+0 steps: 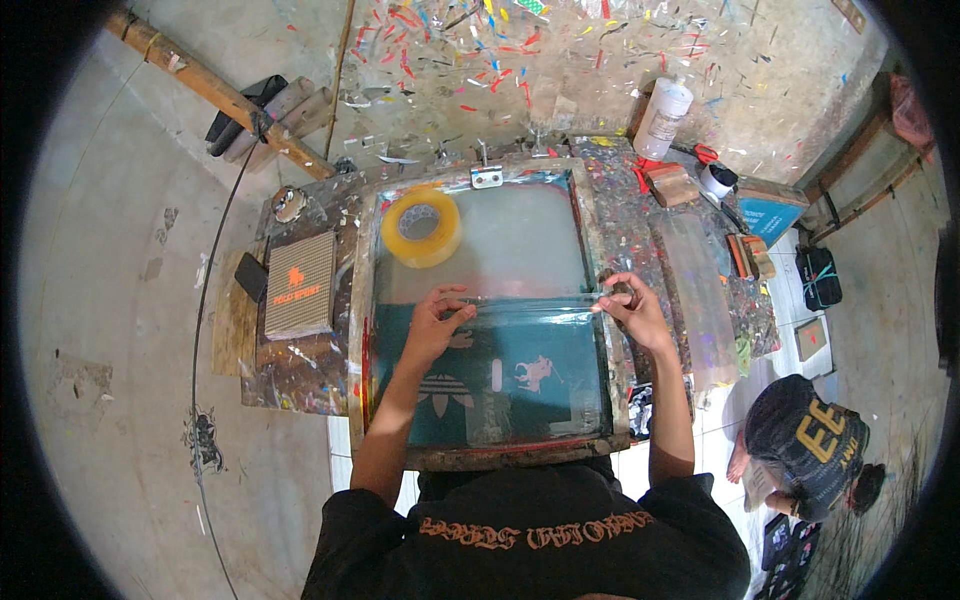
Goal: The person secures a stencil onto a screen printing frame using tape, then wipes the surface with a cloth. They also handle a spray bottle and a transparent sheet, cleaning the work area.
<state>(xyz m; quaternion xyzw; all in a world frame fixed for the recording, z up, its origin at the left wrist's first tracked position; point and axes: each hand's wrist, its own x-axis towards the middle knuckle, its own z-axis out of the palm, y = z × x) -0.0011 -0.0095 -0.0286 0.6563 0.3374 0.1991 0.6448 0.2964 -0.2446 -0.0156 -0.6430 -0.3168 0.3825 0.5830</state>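
Between my two hands stretches a strip of clear tape (530, 309), held across a screen printing frame (597, 235). My left hand (437, 318) pinches the strip's left end, above the middle of the mesh. At the frame's right side, my right hand (634, 313) pinches the other end with bent fingers. Under the strip, the mesh is teal (480, 350) on its near half, with pale stencil shapes, and plain grey-green on its far half. A roll of yellowish clear tape (421, 229) lies flat on the far left part of the mesh. Whether the strip touches the mesh I cannot tell.
A paint-stained table (300, 375) bears the frame, with a metal clamp (487, 178) at its far edge. Left sits a patterned stack with an orange print (300, 287). To the right are a white bottle (662, 120), red-handled scissors (705, 153) and squeegees (745, 257). Another person (805, 445) crouches at right.
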